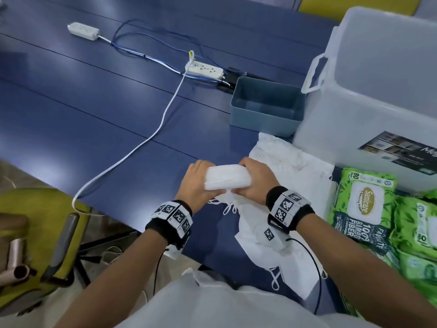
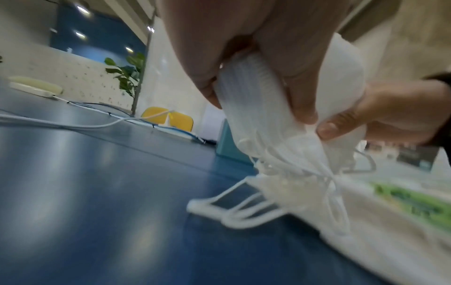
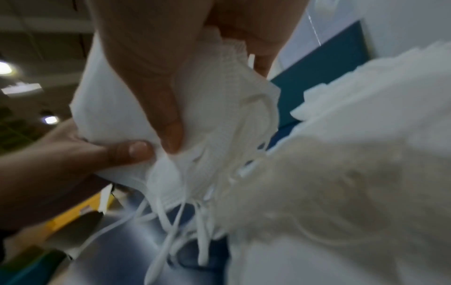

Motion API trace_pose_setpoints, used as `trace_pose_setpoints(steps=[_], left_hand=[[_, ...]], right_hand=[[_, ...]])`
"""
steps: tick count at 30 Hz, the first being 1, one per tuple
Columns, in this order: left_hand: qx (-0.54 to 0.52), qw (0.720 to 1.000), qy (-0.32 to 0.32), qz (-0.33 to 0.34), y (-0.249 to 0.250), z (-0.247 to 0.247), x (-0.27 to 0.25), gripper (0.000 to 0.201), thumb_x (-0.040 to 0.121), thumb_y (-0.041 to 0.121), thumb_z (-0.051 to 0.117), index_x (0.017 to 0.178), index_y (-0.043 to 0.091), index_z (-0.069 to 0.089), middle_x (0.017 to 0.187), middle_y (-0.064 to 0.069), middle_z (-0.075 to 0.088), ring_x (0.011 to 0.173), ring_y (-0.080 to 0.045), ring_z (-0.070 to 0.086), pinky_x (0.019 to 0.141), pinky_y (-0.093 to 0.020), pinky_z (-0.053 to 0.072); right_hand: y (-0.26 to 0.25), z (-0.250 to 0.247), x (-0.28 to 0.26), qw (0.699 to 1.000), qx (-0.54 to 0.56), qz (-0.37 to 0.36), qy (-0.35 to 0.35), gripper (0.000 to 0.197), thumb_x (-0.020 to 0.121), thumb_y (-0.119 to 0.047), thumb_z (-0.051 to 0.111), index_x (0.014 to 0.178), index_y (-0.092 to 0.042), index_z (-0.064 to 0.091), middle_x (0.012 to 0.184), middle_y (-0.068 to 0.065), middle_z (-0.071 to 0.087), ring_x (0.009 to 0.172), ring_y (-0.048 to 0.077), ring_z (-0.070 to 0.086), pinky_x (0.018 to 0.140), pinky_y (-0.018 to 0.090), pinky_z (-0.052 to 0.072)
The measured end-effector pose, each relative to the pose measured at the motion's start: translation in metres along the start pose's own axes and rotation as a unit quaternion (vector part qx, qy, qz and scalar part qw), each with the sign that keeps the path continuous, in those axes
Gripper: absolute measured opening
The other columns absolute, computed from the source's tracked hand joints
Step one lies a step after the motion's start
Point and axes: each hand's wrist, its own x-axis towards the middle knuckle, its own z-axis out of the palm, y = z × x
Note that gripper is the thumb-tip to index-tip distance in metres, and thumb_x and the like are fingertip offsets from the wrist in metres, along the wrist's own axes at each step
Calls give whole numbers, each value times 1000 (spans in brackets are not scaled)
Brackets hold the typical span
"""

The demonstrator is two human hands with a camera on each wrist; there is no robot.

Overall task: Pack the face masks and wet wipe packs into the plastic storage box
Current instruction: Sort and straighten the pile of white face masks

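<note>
A stack of white face masks [image 1: 228, 177] is held a little above the blue table, my left hand [image 1: 197, 179] gripping its left end and my right hand [image 1: 256, 179] its right end. In the left wrist view my fingers curl round the stack of masks [image 2: 256, 108]; ear loops [image 2: 234, 210] hang to the table. In the right wrist view my thumb presses into the stack of masks [image 3: 219, 108]. More loose masks [image 1: 290, 183] lie in a heap under my right wrist. Green wet wipe packs [image 1: 364, 204] lie at the right. The clear plastic storage box [image 1: 369, 95] stands behind them.
A small grey-blue bin [image 1: 267, 106] stands left of the storage box. Two white power strips [image 1: 204, 69] and their cables [image 1: 132, 150] cross the blue table [image 1: 94, 102]. A yellow-green chair [image 1: 40, 235] stands at the near left edge.
</note>
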Motion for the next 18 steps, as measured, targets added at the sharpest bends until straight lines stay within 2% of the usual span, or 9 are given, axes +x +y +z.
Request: trace_pose_setpoints(steps=[4, 6, 8, 9, 11, 12, 13, 15, 18], left_hand=[[-239, 967, 89, -13, 13, -10, -11, 95, 52, 23, 91, 128, 24, 34, 115, 9, 48, 108, -5, 51, 88, -30, 48], [-325, 938, 108, -44, 23, -8, -14, 111, 50, 34, 86, 140, 29, 21, 124, 5, 47, 116, -4, 51, 90, -24, 49], [-378, 918, 79, -93, 30, -2, -10, 119, 48, 42, 80, 145, 27, 13, 124, 5, 49, 112, 6, 53, 86, -15, 49], [-397, 910, 55, -104, 32, 2, -7, 117, 51, 44, 80, 146, 21, 17, 126, 0, 51, 113, 4, 54, 88, -17, 50], [-454, 882, 13, -125, 36, 5, -3, 111, 59, 53, 83, 144, 10, 28, 135, -17, 49, 125, -22, 52, 99, -43, 49], [-499, 855, 4, -140, 36, 6, -2, 111, 59, 53, 85, 144, 7, 29, 137, -23, 47, 126, -33, 50, 100, -54, 46], [-542, 827, 1, -151, 38, 6, -2, 112, 58, 49, 87, 144, 6, 29, 137, -24, 48, 125, -38, 50, 98, -56, 46], [-580, 798, -12, -165, 43, 4, 0, 105, 59, 41, 87, 141, 5, 34, 132, -21, 54, 118, -37, 57, 89, -50, 53], [-572, 799, 4, -184, 49, 5, 1, 66, 69, 20, 80, 125, 0, 52, 112, -14, 67, 99, -30, 67, 69, -37, 58]], right_hand=[[-12, -16, -27, 987, 149, 35, 50, 48, 60, -27, 87, 96, -18, 55, 90, -6, 65, 83, 12, 60, 73, 25, 48], [-20, -11, -36, 959, 258, 82, 89, 50, 57, -32, 89, 95, -28, 57, 92, -12, 66, 85, 0, 61, 75, 18, 49], [-26, -1, -36, 922, 345, 123, 124, 58, 54, -37, 89, 103, -30, 59, 103, -12, 67, 97, 3, 62, 84, 24, 51], [-30, 3, -35, 901, 387, 141, 135, 61, 55, -35, 89, 107, -27, 60, 106, -9, 68, 100, 7, 63, 87, 28, 51], [-38, 7, -36, 866, 457, 155, 129, 56, 59, -26, 88, 109, -19, 63, 107, -2, 69, 101, 13, 65, 87, 34, 53], [-39, 10, -37, 852, 487, 153, 117, 57, 59, -27, 88, 110, -15, 64, 107, 1, 70, 101, 16, 66, 87, 37, 53], [-40, 12, -38, 834, 519, 153, 105, 61, 57, -30, 87, 111, -12, 65, 108, 4, 71, 101, 20, 67, 87, 41, 53], [-37, 14, -40, 807, 564, 149, 91, 66, 56, -31, 86, 114, -9, 64, 110, 8, 70, 103, 24, 66, 88, 43, 54], [-31, 17, -39, 818, 548, 154, 83, 68, 57, -36, 85, 117, -11, 62, 112, 6, 69, 104, 21, 66, 89, 41, 54]])
